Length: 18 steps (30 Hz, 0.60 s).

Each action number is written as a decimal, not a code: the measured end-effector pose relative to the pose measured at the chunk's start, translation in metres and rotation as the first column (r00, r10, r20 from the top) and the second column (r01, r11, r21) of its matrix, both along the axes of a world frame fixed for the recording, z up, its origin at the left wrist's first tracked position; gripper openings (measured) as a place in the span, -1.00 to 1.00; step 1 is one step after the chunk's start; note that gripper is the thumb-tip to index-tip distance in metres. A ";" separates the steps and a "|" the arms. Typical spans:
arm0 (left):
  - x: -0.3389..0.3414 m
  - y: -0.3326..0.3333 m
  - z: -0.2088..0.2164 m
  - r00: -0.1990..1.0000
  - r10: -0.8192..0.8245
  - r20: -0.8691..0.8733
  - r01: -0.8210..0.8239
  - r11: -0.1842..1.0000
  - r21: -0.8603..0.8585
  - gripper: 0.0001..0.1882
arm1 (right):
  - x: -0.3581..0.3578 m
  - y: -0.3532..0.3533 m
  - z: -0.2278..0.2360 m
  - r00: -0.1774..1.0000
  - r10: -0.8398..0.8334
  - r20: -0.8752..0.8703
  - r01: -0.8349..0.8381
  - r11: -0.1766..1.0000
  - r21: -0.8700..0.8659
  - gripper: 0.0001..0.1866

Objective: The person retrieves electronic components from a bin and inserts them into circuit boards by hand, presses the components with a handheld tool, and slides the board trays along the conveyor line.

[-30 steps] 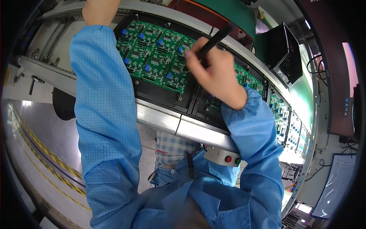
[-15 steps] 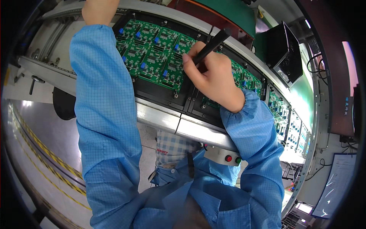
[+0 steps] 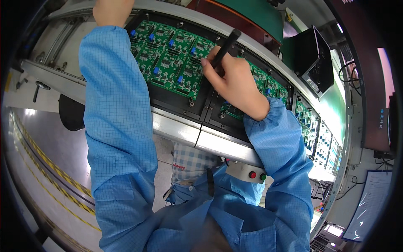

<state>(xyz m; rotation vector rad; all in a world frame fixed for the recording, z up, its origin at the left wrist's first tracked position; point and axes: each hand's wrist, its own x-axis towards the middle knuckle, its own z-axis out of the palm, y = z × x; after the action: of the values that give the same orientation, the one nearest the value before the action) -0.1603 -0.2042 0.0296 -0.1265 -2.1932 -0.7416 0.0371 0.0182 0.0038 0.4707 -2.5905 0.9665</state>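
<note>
My right hand (image 3: 241, 86) is closed around a black pen-shaped tool (image 3: 227, 45). The hand hovers at the right edge of a green circuit board panel (image 3: 174, 54), which carries blue parts and many small components. Whatever the tool's lower end touches is hidden behind my fingers. At the top edge of the picture my left hand (image 3: 112, 13) reaches past the panel's far left corner; its fingers are cut off by the frame. The panel lies in a black carrier frame (image 3: 168, 97), and a second green board panel (image 3: 275, 87) sits partly behind my right hand.
More boards (image 3: 308, 126) continue down the line to the right. A silver rail (image 3: 176, 126) runs along the near side, with a red and a green button (image 3: 257, 175) below. A black monitor (image 3: 312, 59) stands at the far right, and a metal lever (image 3: 40, 87) sticks out at left.
The black tool has tipped more upright and its top end has moved left. My left hand has shifted slightly right. The boards look nearly unmoved.
</note>
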 end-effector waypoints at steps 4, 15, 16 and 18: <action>0.002 0.011 0.001 1.000 0.005 -0.007 -0.005 1.000 0.015 -0.46 | 0.009 -0.010 0.017 0.998 0.033 0.053 -0.030 0.997 -0.072 -0.82; 0.005 0.009 -0.001 1.000 0.030 0.002 -0.030 0.999 0.035 -0.47 | -0.003 0.013 0.027 0.991 -0.085 -0.099 0.070 0.986 -0.151 -0.80; 0.005 0.012 0.001 1.000 0.022 0.003 -0.022 0.999 0.043 -0.47 | -0.010 0.031 0.032 0.974 -0.186 -0.130 0.162 0.971 -0.178 -0.80; 0.003 0.017 0.003 1.000 -0.007 -0.003 0.007 0.999 0.052 -0.48 | -0.023 0.068 0.031 0.934 -0.312 -0.171 0.292 0.947 -0.135 -0.78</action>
<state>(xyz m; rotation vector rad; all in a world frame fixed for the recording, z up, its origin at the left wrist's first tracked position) -0.1573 -0.1876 0.0325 -0.1089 -2.1698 -0.8010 0.0144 0.0859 0.0350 0.1212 -2.3351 0.8991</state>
